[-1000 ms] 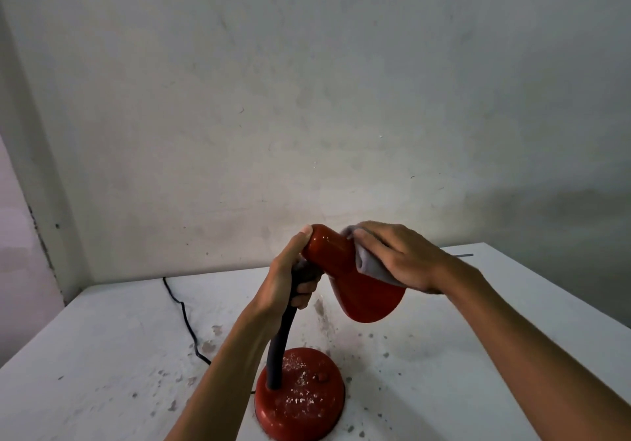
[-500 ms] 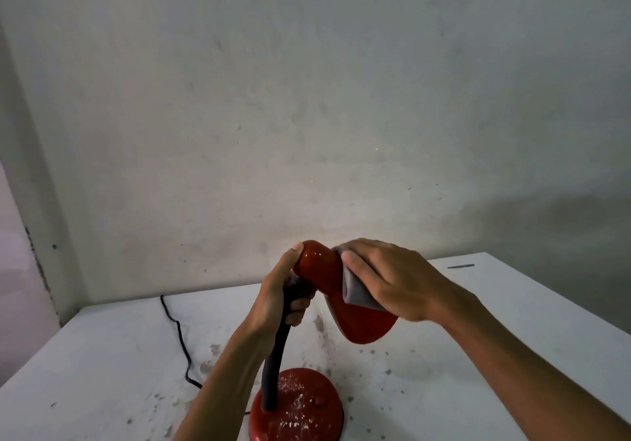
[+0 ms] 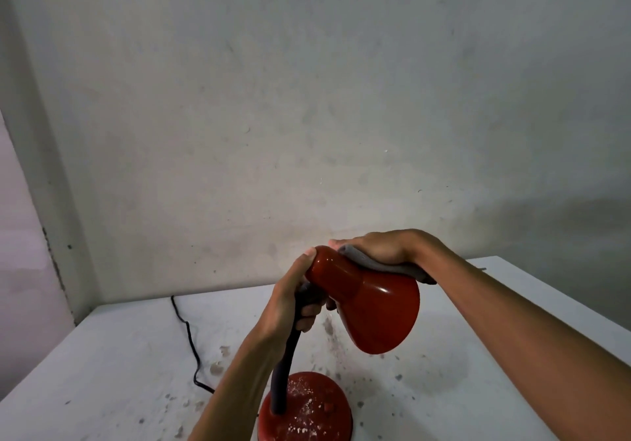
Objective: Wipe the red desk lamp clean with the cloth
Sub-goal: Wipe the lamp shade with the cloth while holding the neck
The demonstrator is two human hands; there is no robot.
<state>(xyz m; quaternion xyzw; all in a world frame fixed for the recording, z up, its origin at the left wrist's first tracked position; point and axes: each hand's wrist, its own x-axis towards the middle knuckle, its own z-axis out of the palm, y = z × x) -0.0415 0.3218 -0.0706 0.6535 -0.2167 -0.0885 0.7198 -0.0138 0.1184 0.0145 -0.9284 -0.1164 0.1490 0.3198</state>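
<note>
The red desk lamp (image 3: 368,307) stands on a white table, its glossy cone shade tilted down to the right. Its round red base (image 3: 307,410) is speckled with white dust, and a dark flexible neck (image 3: 285,369) rises from it. My left hand (image 3: 290,300) grips the neck just under the shade, thumb resting on the shade's narrow end. My right hand (image 3: 382,249) lies flat over the far upper side of the shade and presses a grey cloth (image 3: 386,266) against it. Most of the cloth is hidden under the palm.
The lamp's black cord (image 3: 189,334) snakes over the table (image 3: 102,372) toward the back left. The tabletop is stained with dark specks around the lamp. A bare grey wall (image 3: 307,99) rises right behind the table. The table's right edge runs under my right forearm.
My right hand slid with the cloth from the near side of the shade up onto its top and far side. More of the red shade now shows. My left hand kept its grip.
</note>
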